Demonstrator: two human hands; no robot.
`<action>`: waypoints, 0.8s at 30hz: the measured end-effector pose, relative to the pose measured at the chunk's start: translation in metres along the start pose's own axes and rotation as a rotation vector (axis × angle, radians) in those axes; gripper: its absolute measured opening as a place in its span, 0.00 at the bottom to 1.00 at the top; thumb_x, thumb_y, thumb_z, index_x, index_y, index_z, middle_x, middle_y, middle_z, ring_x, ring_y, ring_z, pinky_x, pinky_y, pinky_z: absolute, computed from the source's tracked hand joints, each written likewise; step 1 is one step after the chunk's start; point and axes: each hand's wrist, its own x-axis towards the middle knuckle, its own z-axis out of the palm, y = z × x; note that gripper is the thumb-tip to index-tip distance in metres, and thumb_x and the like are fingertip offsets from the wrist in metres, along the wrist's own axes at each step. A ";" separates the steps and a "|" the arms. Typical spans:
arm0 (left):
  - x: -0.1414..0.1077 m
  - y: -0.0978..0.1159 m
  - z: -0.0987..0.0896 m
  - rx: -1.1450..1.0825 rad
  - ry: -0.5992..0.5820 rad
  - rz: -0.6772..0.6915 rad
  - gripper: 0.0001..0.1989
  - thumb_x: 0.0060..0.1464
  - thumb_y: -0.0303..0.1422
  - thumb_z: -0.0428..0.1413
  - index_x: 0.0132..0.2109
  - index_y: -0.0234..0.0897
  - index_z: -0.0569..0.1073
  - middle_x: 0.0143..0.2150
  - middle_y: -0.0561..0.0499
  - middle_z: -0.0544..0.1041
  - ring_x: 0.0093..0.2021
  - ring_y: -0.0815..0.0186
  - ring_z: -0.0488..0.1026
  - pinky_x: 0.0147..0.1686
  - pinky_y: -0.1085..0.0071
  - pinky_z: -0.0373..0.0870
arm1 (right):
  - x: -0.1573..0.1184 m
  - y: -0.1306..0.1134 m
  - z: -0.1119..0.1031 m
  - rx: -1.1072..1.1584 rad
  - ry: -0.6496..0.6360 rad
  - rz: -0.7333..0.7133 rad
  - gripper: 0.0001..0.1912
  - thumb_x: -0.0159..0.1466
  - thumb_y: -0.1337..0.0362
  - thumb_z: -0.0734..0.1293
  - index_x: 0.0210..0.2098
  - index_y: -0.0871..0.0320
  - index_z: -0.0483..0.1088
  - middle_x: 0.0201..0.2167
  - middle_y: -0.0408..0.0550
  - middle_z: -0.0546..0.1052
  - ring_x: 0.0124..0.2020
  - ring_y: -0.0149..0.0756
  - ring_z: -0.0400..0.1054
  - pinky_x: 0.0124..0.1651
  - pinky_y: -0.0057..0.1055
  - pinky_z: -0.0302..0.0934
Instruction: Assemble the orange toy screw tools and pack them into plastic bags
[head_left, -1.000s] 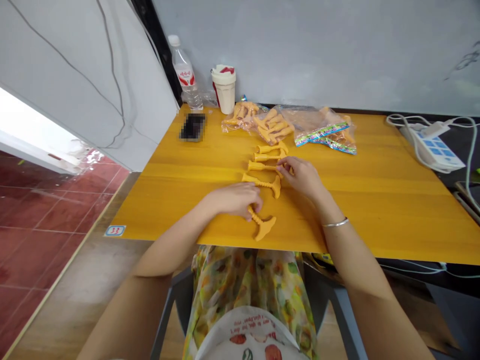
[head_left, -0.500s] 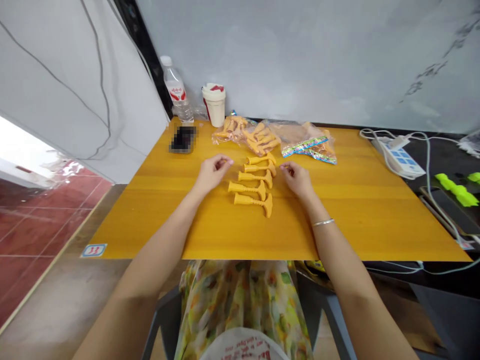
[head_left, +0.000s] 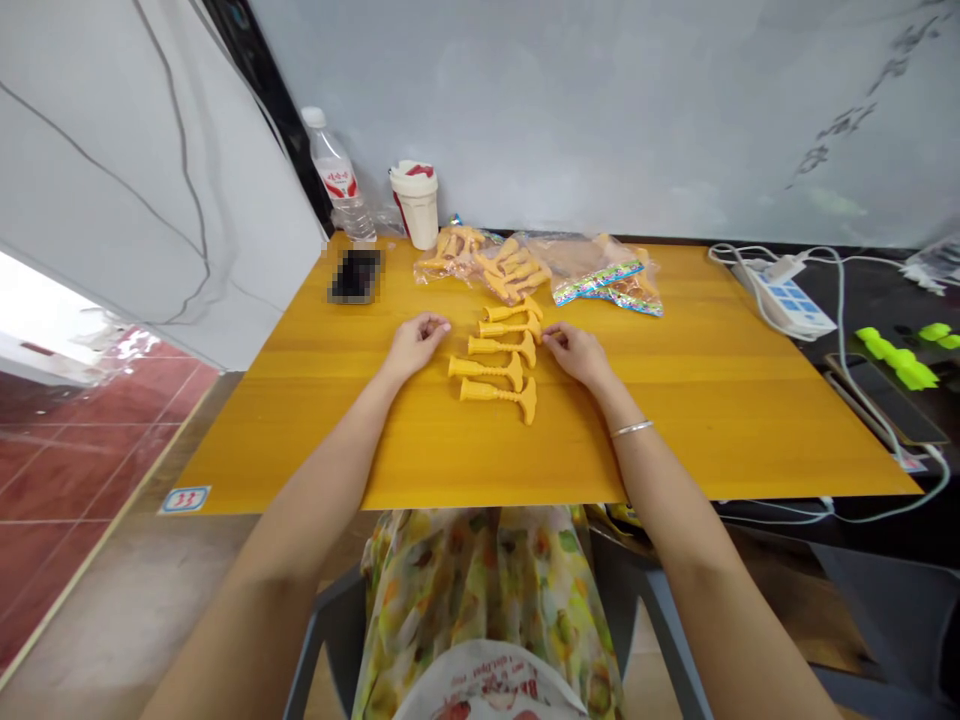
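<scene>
Several yellow-orange plastic T-shaped handles (head_left: 491, 391) lie in a column on the table, stems to the left and crossbars to the right. My left hand (head_left: 418, 345) rests on the table left of them, fingers curled in and apart from the handles. On the other side, my right hand (head_left: 576, 352) has its fingers drawn together. Its fingertips are right by the crossbar of the second handle from the back (head_left: 513, 327); whether they touch it I cannot tell. Nothing shows in either hand.
Clear bags of similar orange pieces (head_left: 512, 270) lie behind the row. At the back left are a water bottle (head_left: 339, 182), a lidded cup (head_left: 417, 207) and a blurred dark object (head_left: 355, 276). A power strip (head_left: 787, 300) with cables sits right.
My right hand has come slightly left, closer to the handles' crossbars. My left hand and the handles keep their places on the table; the view has shifted a little.
</scene>
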 end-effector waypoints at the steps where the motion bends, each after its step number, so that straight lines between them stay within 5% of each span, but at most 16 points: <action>1: 0.000 0.000 0.000 0.000 -0.003 -0.002 0.13 0.54 0.41 0.57 0.40 0.37 0.75 0.25 0.56 0.66 0.26 0.69 0.61 0.31 0.72 0.57 | 0.000 0.000 0.000 -0.004 -0.002 0.002 0.12 0.68 0.57 0.63 0.46 0.53 0.75 0.34 0.47 0.81 0.35 0.39 0.73 0.38 0.33 0.62; 24: 0.003 -0.012 0.004 0.036 -0.010 0.058 0.13 0.56 0.40 0.57 0.41 0.35 0.77 0.23 0.57 0.64 0.24 0.69 0.60 0.29 0.72 0.56 | -0.001 0.000 0.006 0.001 -0.014 -0.014 0.12 0.68 0.56 0.63 0.47 0.53 0.73 0.32 0.46 0.80 0.35 0.40 0.73 0.36 0.32 0.60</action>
